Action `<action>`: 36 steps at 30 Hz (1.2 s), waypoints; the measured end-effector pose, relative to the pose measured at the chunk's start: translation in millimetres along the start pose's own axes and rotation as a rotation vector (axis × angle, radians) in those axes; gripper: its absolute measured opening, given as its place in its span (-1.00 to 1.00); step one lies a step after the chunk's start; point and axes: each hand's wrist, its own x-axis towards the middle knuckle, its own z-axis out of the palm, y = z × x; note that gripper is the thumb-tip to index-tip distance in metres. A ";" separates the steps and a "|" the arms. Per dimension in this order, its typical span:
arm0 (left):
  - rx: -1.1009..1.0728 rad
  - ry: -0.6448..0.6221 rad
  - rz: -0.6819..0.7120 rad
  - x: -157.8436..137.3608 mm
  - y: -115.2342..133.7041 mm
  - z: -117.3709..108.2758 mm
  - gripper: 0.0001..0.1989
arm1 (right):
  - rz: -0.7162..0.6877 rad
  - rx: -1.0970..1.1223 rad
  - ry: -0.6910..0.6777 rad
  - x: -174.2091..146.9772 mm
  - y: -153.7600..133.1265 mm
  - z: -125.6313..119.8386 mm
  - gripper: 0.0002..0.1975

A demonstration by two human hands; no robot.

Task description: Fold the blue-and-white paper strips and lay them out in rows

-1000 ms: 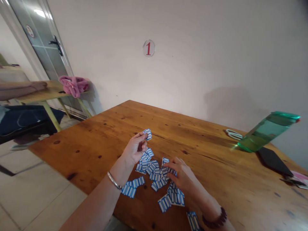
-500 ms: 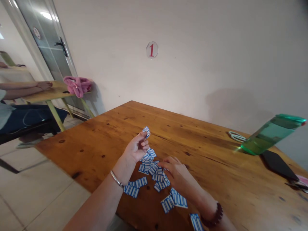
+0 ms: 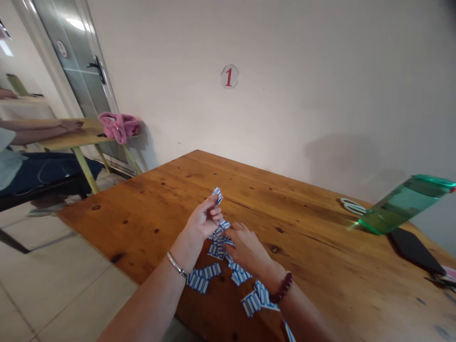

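Small white paper pieces with blue stripes lie scattered and overlapping on the wooden table. My left hand is raised at the far end of the pile, with a few striped paper pieces pinched between thumb and fingers. Palm down, my right hand reaches over the pile, its thumb and fingers apart and its fingertips at the loose pieces. It covers part of the pile. Nearer to me, more striped pieces lie beside my right wrist, and another small group is by my left wrist.
At the right stand a green bottle, a coiled white cable and a dark flat case. The table meets a white wall. On the left, another person's arms rest on a second table near a pink cloth.
My right hand has moved left and farther forward over the pile, closer to my left hand. My left hand still holds its paper pieces. The view has shifted slightly.
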 end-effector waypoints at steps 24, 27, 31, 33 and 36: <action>0.505 0.001 0.102 -8.0 -35.4 10.5 -0.83 | 0.311 1.343 0.441 -45.5 43.8 -8.4 -0.78; 0.712 -0.020 0.124 -11.6 -47.8 10.8 -0.86 | 0.353 1.305 0.567 -54.3 45.8 -8.7 -0.76; 0.870 -0.065 0.131 -14.5 -56.5 9.9 -0.89 | 0.363 1.171 0.677 -55.1 44.1 -10.0 -0.74; 0.929 -0.099 0.099 -15.2 -59.6 9.4 -0.92 | 0.340 1.101 0.689 -54.1 44.1 -8.9 -0.77; 0.965 -0.127 0.054 -15.7 -64.5 8.2 -0.89 | 0.323 1.008 0.686 -52.9 45.8 -3.7 -0.80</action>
